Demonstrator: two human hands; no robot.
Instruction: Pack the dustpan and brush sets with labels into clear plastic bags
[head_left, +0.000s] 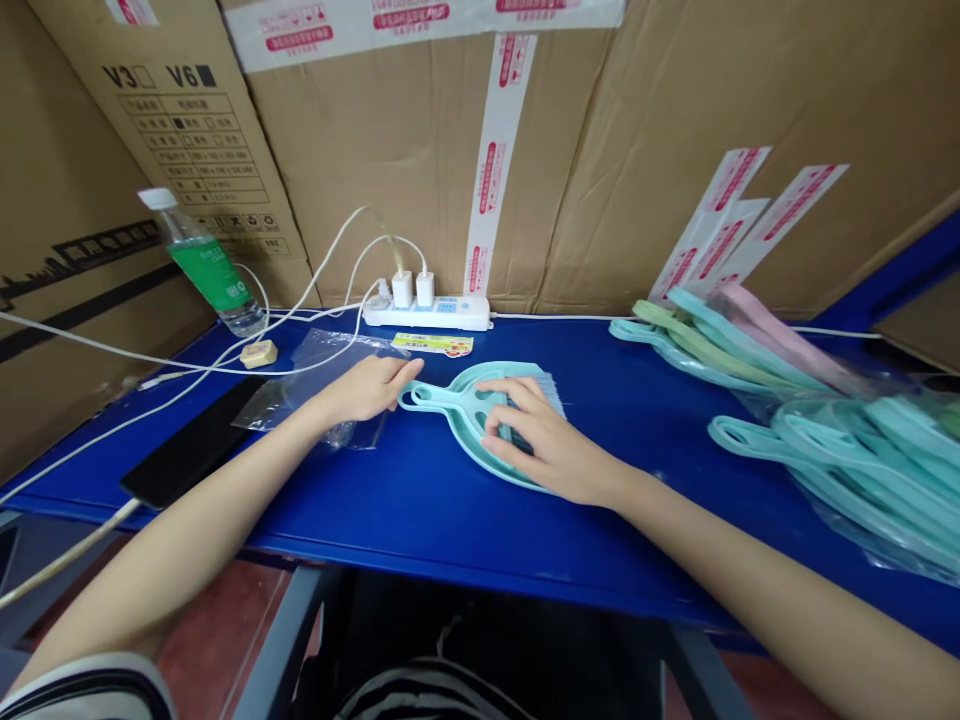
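A light teal dustpan (pixel 470 440) lies flat on the blue table, its handle pointing left. Nested in it is a matching hand brush (pixel 489 400), whose pale bristles (pixel 551 388) show at the right edge. My right hand (pixel 551 440) rests over the brush with curled fingers gripping its body; part of it is hidden underneath. At the handle end, my left hand (pixel 367 388) is closed, thumb and forefinger pinching the tip. A clear plastic bag (pixel 300 375) lies under and beside my left hand.
More teal dustpan sets (pixel 847 470) are piled at right, with green and pink ones (pixel 765 320) behind. A power strip (pixel 450 313), label strip (pixel 433 344), bottle (pixel 206 265), small yellowish block (pixel 259 354) and black phone (pixel 187 445) share the table with loose white cables. Cardboard (pixel 585 200) stands behind.
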